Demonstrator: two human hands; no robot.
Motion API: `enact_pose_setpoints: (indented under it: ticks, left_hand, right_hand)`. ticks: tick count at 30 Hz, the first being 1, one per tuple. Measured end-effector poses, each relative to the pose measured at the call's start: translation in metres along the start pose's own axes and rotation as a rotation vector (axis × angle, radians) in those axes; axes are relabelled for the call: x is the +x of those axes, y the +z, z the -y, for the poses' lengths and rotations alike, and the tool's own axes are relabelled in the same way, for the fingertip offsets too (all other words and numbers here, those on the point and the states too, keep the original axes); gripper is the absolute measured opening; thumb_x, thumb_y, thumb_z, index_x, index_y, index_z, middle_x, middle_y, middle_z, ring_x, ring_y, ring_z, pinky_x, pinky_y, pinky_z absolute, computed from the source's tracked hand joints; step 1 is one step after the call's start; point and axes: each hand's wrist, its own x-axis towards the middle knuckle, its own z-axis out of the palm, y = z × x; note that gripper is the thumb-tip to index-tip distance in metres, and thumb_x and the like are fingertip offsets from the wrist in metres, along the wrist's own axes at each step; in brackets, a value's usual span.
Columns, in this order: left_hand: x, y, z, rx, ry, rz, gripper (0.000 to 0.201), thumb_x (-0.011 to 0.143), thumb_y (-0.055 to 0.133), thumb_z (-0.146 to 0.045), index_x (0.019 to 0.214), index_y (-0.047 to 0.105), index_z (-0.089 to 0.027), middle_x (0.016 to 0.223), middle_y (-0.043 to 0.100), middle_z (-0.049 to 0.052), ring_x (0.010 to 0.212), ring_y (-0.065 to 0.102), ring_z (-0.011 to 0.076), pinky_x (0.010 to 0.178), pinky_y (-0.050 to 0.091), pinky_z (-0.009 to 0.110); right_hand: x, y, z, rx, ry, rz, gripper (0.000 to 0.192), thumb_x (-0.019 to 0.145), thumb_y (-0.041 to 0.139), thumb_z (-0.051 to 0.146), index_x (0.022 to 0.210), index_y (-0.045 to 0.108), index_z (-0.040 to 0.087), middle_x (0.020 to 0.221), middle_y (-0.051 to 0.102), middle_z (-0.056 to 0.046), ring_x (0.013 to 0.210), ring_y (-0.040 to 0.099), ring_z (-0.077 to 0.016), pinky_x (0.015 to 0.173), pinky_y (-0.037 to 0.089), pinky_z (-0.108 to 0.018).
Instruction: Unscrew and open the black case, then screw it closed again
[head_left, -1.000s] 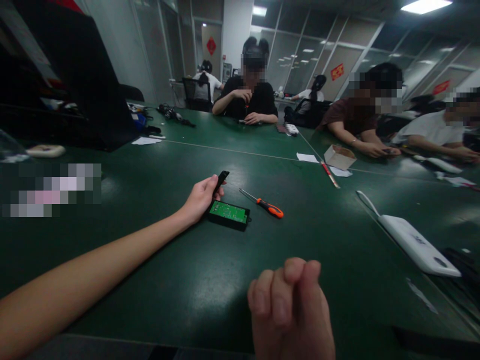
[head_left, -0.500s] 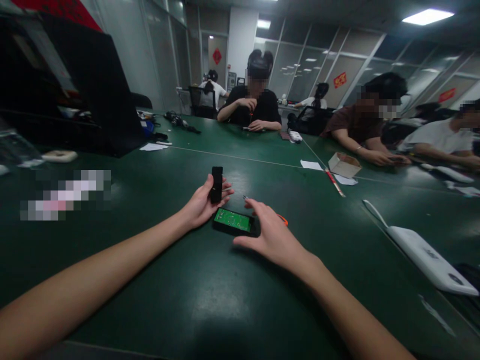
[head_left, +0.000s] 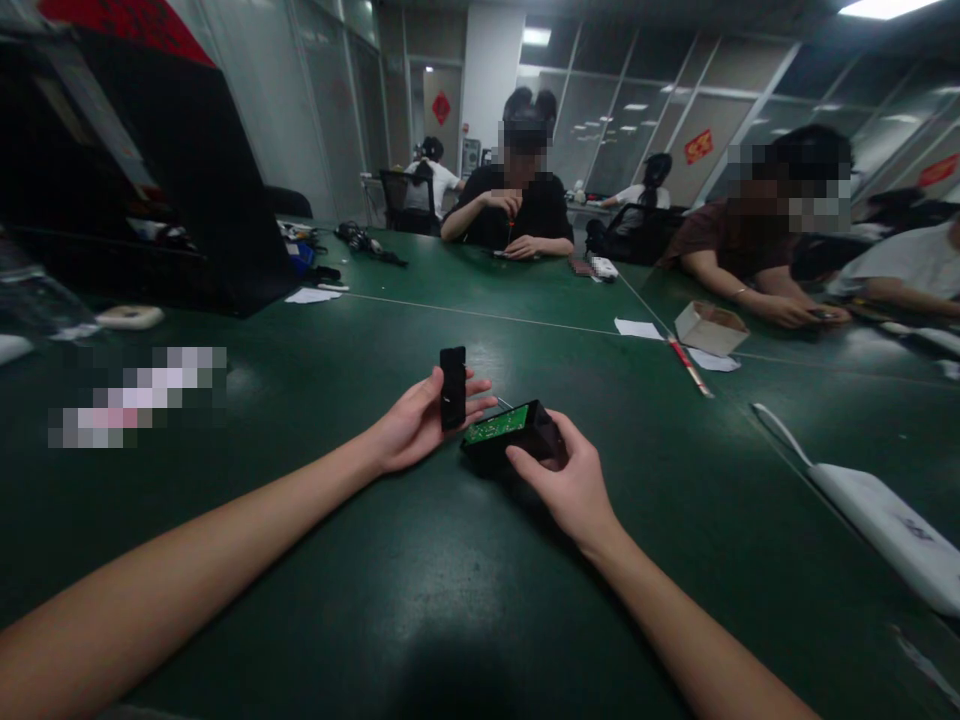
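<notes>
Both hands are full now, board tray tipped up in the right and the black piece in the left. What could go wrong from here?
1. The right hand holds the open black case tilted, so the green circuit board might slide out onto the table.
2. The left hand grips the small black cover only at its lower end; it could slip.

both bare forearms stretch forward and angle in toward each other. the left hand lies palm up, fingers curled loosely with the thumb pressing across them. the right hand is turned knuckles up, wrist slightly bent, fingers and thumb closed in a grip.
</notes>
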Motion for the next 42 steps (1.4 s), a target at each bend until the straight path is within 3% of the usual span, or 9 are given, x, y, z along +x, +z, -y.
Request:
enact_pose_setpoints:
  ticks: [7, 11, 20, 27, 33, 42]
  left_hand:
    - [-0.005, 0.008, 0.009, 0.113, 0.058, 0.075, 0.037, 0.086, 0.069, -0.041, 0.11, 0.067, -0.013, 0.113, 0.073, 0.012, 0.11, 0.067, 0.0258, 0.104, 0.045, 0.042]
    - [-0.007, 0.011, 0.013, 0.179, 0.084, 0.059, 0.035, 0.085, 0.072, -0.038, 0.109, 0.068, -0.013, 0.111, 0.073, 0.012, 0.107, 0.068, 0.0235, 0.102, 0.045, 0.039]
    - [-0.01, 0.014, 0.02, 0.273, 0.099, 0.004, 0.038, 0.076, 0.08, -0.038, 0.105, 0.07, -0.015, 0.107, 0.075, 0.012, 0.103, 0.068, 0.0226, 0.099, 0.045, 0.036]
    - [-0.013, 0.011, 0.023, 0.526, 0.153, -0.035, 0.039, 0.07, 0.084, -0.03, 0.104, 0.072, -0.017, 0.107, 0.075, 0.01, 0.105, 0.067, 0.0256, 0.097, 0.045, 0.035]
    - [-0.016, 0.017, 0.025, 0.553, 0.223, -0.136, 0.036, 0.068, 0.085, -0.03, 0.1, 0.074, -0.018, 0.105, 0.075, 0.009, 0.102, 0.068, 0.0258, 0.097, 0.047, 0.037]
    - [-0.018, 0.021, 0.024, 0.655, 0.277, -0.103, 0.038, 0.068, 0.085, -0.029, 0.104, 0.075, -0.019, 0.107, 0.074, 0.008, 0.106, 0.064, 0.0261, 0.1, 0.043, 0.038]
  right_hand:
    - [-0.001, -0.002, 0.0, -0.113, -0.108, -0.003, 0.043, 0.074, 0.075, 0.036, 0.111, 0.059, 0.02, 0.098, 0.07, -0.006, 0.086, 0.07, -0.0248, 0.076, 0.058, -0.037]
    - [-0.001, -0.003, 0.002, -0.215, -0.165, -0.006, 0.041, 0.074, 0.075, 0.034, 0.109, 0.061, 0.019, 0.095, 0.071, -0.006, 0.084, 0.069, -0.0244, 0.077, 0.057, -0.037]
    - [-0.001, -0.003, 0.002, -0.204, -0.163, 0.019, 0.041, 0.074, 0.076, 0.035, 0.108, 0.063, 0.018, 0.091, 0.071, -0.006, 0.078, 0.069, -0.022, 0.066, 0.059, -0.032]
    - [-0.002, 0.0, 0.002, -0.148, -0.121, 0.038, 0.046, 0.074, 0.077, 0.035, 0.114, 0.062, 0.019, 0.1, 0.071, -0.007, 0.087, 0.069, -0.0236, 0.073, 0.059, -0.033]
    - [-0.003, 0.001, 0.002, -0.036, -0.069, 0.044, 0.05, 0.073, 0.079, 0.035, 0.115, 0.06, 0.02, 0.103, 0.07, -0.006, 0.089, 0.07, -0.0243, 0.075, 0.06, -0.035]
    - [-0.001, 0.005, -0.001, 0.112, -0.033, 0.056, 0.051, 0.071, 0.08, 0.034, 0.115, 0.057, 0.022, 0.11, 0.07, -0.006, 0.102, 0.069, -0.0258, 0.087, 0.058, -0.038]
